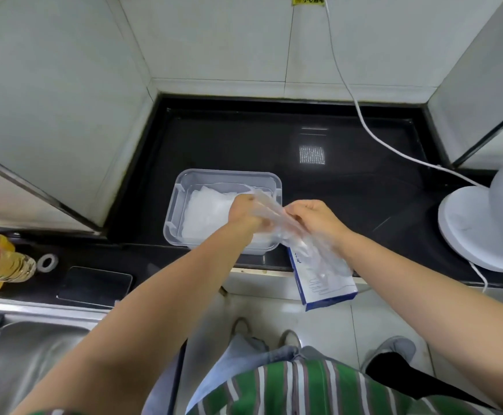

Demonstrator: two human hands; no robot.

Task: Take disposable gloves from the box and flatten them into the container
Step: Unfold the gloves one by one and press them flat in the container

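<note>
both grips pinch one clear glove: my left hand over the container, my right hand above the box. i judge it best pulled taut before lowering. its long axis runs from the container's far right corner toward the box.

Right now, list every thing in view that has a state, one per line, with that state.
Clear container: open, no lid on it, partly filled with flattened gloves.
Flattened gloves: lying in a white layer inside the container.
Clear glove: held between both hands, crumpled.
Glove box: lying at the counter edge, overhanging it.
Left hand: gripping the glove.
Right hand: gripping the glove.
Oil bottle: lying on its side.
</note>
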